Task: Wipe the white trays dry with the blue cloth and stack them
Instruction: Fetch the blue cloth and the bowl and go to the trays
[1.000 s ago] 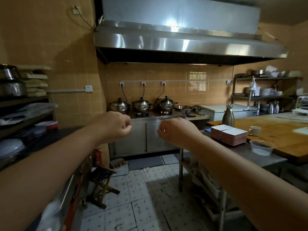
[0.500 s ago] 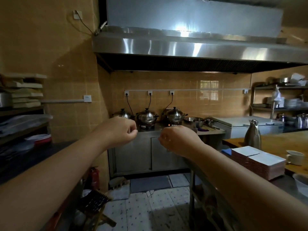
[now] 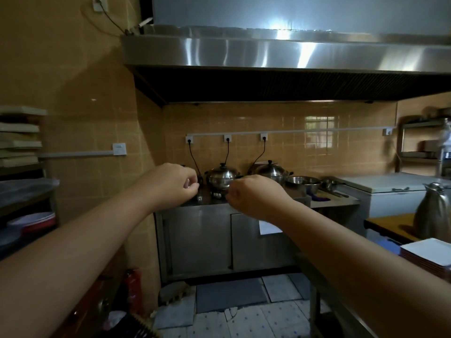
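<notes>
The stack of white square trays with reddish undersides (image 3: 430,258) is cut off by the right edge. Curled fingers of both hands face away, their contents untellable. The blue cloth (image 3: 388,242) barely shows.

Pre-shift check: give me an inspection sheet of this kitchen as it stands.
Surface: steel counter along the back wall.
Job's things: stack of white trays at right edge; blue cloth not seen.
Clutter: two lidded pots, steel bowl, metal jug.
Hands: left hand and right hand raised, fingers curled, holding nothing visible.
Cables: three black cords hang from wall sockets.
Surroundings: extractor hood, tiled walls.
</notes>
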